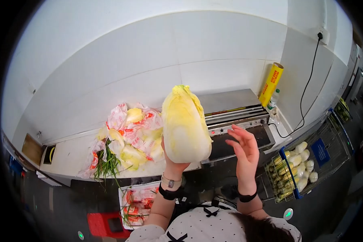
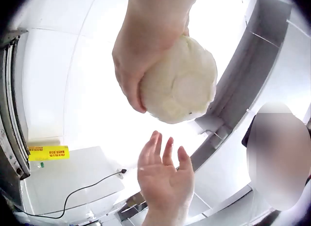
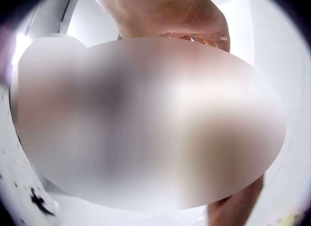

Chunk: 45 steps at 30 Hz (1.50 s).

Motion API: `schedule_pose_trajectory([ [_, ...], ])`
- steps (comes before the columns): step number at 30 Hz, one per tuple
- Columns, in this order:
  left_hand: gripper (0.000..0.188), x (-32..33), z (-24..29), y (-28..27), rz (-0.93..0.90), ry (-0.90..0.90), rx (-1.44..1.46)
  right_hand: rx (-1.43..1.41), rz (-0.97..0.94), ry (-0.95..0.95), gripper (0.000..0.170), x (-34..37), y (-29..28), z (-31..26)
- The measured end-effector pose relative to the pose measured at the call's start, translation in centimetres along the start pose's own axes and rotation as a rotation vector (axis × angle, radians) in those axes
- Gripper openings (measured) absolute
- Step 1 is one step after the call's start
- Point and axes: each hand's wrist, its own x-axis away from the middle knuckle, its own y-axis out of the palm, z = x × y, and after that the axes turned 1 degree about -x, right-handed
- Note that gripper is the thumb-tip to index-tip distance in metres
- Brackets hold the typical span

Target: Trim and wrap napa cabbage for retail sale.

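Note:
A large pale napa cabbage (image 1: 185, 125) is held upright in the head view, its yellow leafy tip pointing away. My left hand (image 1: 174, 163) grips it from below and the left side; in the left wrist view the fingers of that hand (image 2: 146, 56) curl round the cabbage (image 2: 182, 82), whose cut base shows. To the right of the cabbage and apart from it, my right hand (image 1: 245, 155) is raised with spread, slightly bent fingers and holds nothing. The left wrist view shows the palm of the right hand (image 2: 166, 180). Much of the right wrist view is blurred.
Loose leaves, printed plastic bags (image 1: 137, 125) and green stalks (image 1: 107, 163) lie on the left counter (image 1: 68, 155). Behind is a metal wrapping machine (image 1: 230, 101), with a yellow roll (image 1: 271, 84) and bottle (image 1: 274, 99). A cart (image 1: 324, 161) with wrapped vegetables stands right; a red stool (image 1: 99, 224) lower left.

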Motion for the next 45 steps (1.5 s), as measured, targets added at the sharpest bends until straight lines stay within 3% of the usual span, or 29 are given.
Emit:
schedule_pose_trajectory([
  [7,0.058,0.9,-0.1,0.1,-0.175,-0.074,0.134,-0.102,-0.159,0.209,0.043,-1.4,2.4,0.9],
  [11,0.059,1.9,-0.8,-1.7,-0.285,-0.19,0.156,-0.12,-0.215,0.177,0.042,-1.7,3.1,1.2],
  [16,0.064,1.7,-1.5,-3.7,-0.224,-0.465,0.906,-0.114,-0.262,0.145,0.041,-1.2,2.6,1.6],
  [18,0.067,1.6,-1.3,-2.8,-0.271,-0.527,1.043,-0.143,-0.277,0.181,0.041,-1.3,2.5,1.1],
  [24,0.074,0.8,-1.4,-2.4,-0.356,-0.588,1.127,-0.01,-0.326,0.137,0.04,-0.7,1.5,1.6],
  [27,0.071,0.7,-1.2,-2.1,-0.315,-0.577,1.064,0.051,-0.321,0.145,0.041,-0.6,1.4,1.2],
  [29,0.067,1.2,-0.4,-2.1,-0.027,-0.344,-0.451,0.099,-0.304,0.169,0.045,-0.4,1.4,0.2],
  [31,0.064,1.3,0.5,-1.1,0.164,-0.075,-0.796,0.104,-0.252,0.151,0.062,-0.2,1.3,0.1],
  [33,0.06,1.0,1.3,0.6,0.215,0.098,0.004,0.133,-0.254,0.126,0.079,-0.3,1.1,0.5],
  [35,0.059,1.0,1.1,1.2,0.279,0.148,-0.504,0.182,-0.306,0.098,0.095,-0.5,1.1,1.8],
  [38,0.069,1.1,0.2,0.7,0.287,0.178,-1.134,0.527,-0.199,0.124,0.103,-0.6,2.4,2.8],
  [40,0.073,1.1,-1.1,1.4,0.239,0.278,-1.479,0.327,-0.135,0.225,0.103,-0.8,1.5,5.6],
  [41,0.072,1.1,-0.8,1.8,0.182,0.245,-1.568,0.204,-0.112,0.276,0.103,-1.0,0.9,6.4],
  [44,0.058,1.7,-0.4,4.0,0.229,0.012,-1.144,-0.167,-0.039,0.359,0.097,-0.2,-0.9,9.3],
  [45,0.062,1.8,-0.6,3.7,0.222,0.075,-1.177,-0.306,-0.028,0.371,0.095,0.2,-1.8,10.7],
])
